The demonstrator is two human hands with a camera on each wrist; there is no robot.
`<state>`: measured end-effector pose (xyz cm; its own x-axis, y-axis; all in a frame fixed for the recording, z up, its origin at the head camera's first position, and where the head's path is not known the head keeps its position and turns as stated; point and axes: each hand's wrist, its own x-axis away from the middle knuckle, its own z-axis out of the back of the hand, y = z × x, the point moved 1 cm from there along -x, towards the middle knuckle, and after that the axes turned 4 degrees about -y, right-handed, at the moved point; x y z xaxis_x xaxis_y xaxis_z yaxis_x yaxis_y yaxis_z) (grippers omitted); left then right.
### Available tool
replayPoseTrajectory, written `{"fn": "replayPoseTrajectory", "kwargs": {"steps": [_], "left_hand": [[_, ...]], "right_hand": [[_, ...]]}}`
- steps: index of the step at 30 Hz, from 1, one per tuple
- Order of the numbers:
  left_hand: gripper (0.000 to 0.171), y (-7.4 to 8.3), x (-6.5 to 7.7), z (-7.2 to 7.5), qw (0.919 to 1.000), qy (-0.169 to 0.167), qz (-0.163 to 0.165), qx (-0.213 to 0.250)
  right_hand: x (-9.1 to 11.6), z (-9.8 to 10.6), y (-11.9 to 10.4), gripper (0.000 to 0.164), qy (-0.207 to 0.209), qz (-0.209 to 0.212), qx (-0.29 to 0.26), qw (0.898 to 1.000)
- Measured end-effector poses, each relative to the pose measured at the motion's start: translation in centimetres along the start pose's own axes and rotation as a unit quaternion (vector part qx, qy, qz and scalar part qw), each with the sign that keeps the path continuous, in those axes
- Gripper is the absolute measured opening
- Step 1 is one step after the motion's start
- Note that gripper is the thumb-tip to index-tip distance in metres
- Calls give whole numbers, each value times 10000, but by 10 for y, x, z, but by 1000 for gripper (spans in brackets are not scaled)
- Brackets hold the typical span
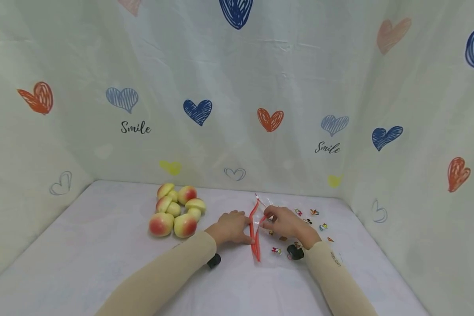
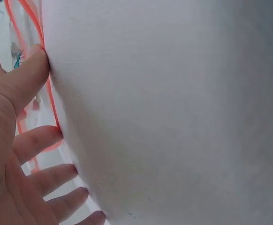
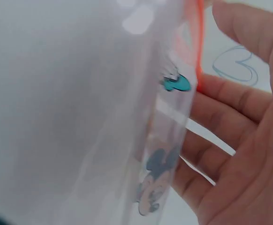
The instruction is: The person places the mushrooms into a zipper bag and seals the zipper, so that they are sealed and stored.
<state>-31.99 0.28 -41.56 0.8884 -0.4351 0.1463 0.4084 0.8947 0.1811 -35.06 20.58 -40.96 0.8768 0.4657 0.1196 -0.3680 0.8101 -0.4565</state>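
Note:
A clear zip bag [image 1: 266,259] with a red closure strip [image 1: 255,250] lies on the table, colourful cartoon figures showing across it. Its mouth is parted into two red lips. My left hand [image 1: 233,227] presses the left lip against the table; in the left wrist view the thumb [image 2: 33,77] and spread fingers [image 2: 38,140] lie fairly straight along it. My right hand [image 1: 286,223] pinches the other lip, lifted a little. In the right wrist view the fingers [image 3: 211,117] sit behind the bag's edge, near a mouse-like figure [image 3: 155,183].
Left of the hands, several yellow-and-red peach-like pieces [image 1: 161,224] and mushroom-shaped pieces [image 1: 195,206] are grouped together on the white table [image 1: 114,245]. A heart-printed curtain [image 1: 237,145] stands behind the table and along both sides.

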Motion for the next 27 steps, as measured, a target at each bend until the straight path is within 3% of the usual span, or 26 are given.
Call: {"fn": "replayPoseTrajectory", "kwargs": {"steps": [8, 12, 19, 27], "left_hand": [[67, 0, -1, -1, 10000, -20, 20, 5], [66, 1, 1, 1, 10000, -21, -17, 35], [66, 1, -1, -1, 10000, 24, 25, -42], [66, 0, -1, -1, 10000, -12, 85, 35]], "right_hand": [[-1, -1, -8, 56, 818, -246, 322, 9958], [-1, -1, -12, 52, 998, -234, 312, 9942], [-8, -7, -10, 44, 617, 190, -126, 9978], [-13, -15, -10, 43, 266, 153, -368, 9988]]}}
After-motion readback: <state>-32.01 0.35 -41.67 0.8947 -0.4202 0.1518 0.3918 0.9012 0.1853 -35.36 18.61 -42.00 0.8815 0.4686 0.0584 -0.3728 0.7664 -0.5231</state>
